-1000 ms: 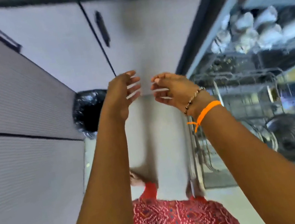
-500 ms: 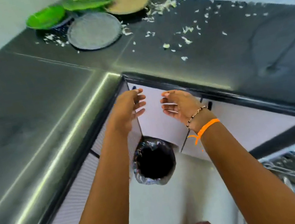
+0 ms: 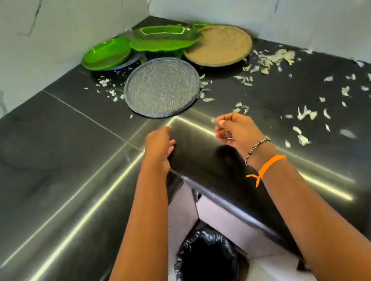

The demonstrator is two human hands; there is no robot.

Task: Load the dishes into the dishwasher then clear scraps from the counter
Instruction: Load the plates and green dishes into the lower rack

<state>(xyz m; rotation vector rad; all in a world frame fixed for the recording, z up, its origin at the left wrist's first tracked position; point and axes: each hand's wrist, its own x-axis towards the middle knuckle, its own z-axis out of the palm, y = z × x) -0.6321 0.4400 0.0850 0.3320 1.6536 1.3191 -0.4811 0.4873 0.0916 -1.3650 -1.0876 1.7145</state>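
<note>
Dishes, stacked at upper centre of the frame in the counter corner: grey speckled plate (image 3: 162, 87) frontmost, tan round plate (image 3: 217, 45) to its right, green plate (image 3: 105, 54) and green leaf-shaped platters (image 3: 163, 37) behind, overlapping. None loaded yet. Scraps (image 3: 274, 60), pale shreds, scattered across the right of the black counter (image 3: 48, 163). Left hand (image 3: 158, 148) and right hand (image 3: 235, 129), centre frame, both above the counter edge, fingers loosely curled, holding nothing visible. Lined bin (image 3: 206, 263) on the floor, lower centre. Risks, judged: pulling one plate from the overlapping pile may tip the leaning platters; lifting dishes over the shreds may scatter them to the floor beside the bin.
</note>
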